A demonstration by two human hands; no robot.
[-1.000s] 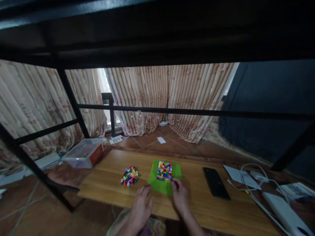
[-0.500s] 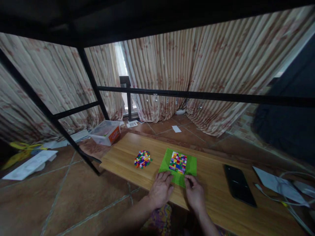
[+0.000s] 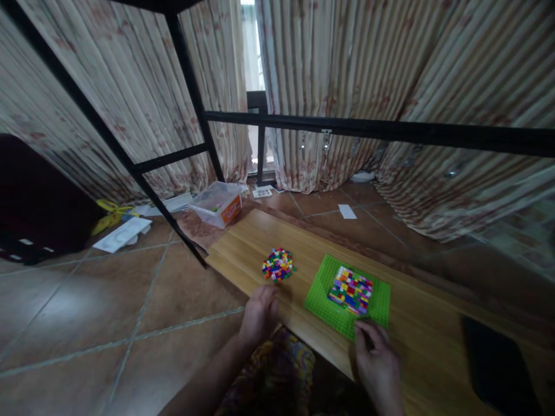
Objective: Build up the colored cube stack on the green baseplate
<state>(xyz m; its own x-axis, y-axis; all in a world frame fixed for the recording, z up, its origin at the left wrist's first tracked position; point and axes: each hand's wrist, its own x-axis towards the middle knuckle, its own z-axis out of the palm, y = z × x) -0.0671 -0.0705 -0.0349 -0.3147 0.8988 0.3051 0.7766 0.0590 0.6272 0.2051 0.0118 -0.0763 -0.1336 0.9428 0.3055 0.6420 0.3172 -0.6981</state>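
left hand [image 3: 259, 315]: it lay at about 6 o'clock in the view, on the near edge of the wooden board [image 3: 243, 254]. the fingers were loosely curled and pointed toward 12 o'clock. it held nothing that could be seen. it was near the loose bricks but not touching them.
right hand [image 3: 379, 364]: it was at about 5 o'clock, palm down. the fingertips [image 3: 362, 328] touched the near edge of the green baseplate [image 3: 323, 292]. the fingers were partly bent; if a small brick was between them, i could not tell.
green baseplate: it lay flat on the board, a little turned, at about 4 o'clock from the view centre.
brick patch [image 3: 351, 289]: many coloured small bricks were pressed on the middle of the baseplate and made a rough square.
loose bricks [image 3: 278, 264]: a small mixed-colour heap sat on the board, at 9 o'clock of the baseplate and apart from it.
dark phone [image 3: 498, 364]: it lay on the board at 3 o'clock of the right hand, well apart.
plastic box [image 3: 217, 203]: it stood on the tile floor beyond the board's far left end, at about 11 o'clock of the heap.
metal frame [image 3: 368, 130]: black bars crossed in front of the striped curtains [image 3: 347, 69].
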